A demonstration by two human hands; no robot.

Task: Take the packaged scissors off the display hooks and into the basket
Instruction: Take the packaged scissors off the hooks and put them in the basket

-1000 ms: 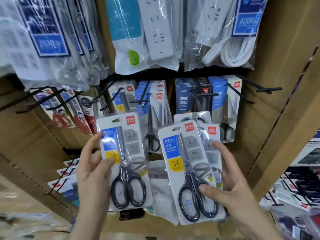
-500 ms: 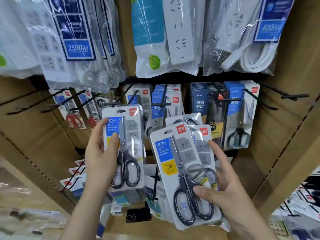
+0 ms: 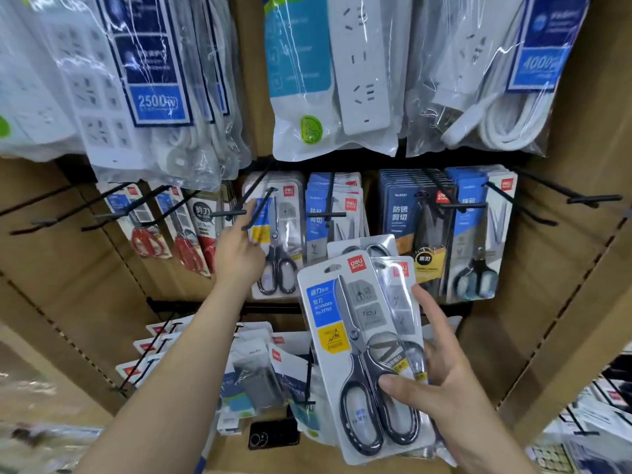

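Only the head cam to go on here. Big change from a second ago: my left hand [image 3: 239, 258] was holding its scissors pack [image 3: 278, 237] down in front of me, and now it's pushed it right up at the display hooks [image 3: 259, 208], fingers curled round the pack's left edge. Can't tell if the hang hole is on the hook or off it. If it's going back on, I reckon that's the wrong way for this job.

My right hand [image 3: 444, 388] has barely shifted. The thumb is pressed over the handles of the front pack [image 3: 359, 354], and the fingers are wrapped behind a little stack with at least two more packs tucked in. Those are off the hooks, held low and to the right. No basket anywhere in shot, so nothing's in yet.

Around that: bagged power strips [image 3: 345, 73] dangle over the hook row, with red-handled scissors [image 3: 147, 241] to the left, blue packs [image 3: 407, 213] to the right and a dark phone [image 3: 273, 433] down below. Bare hook tips poke out toward me — easy to snag a pack or a knuckle.
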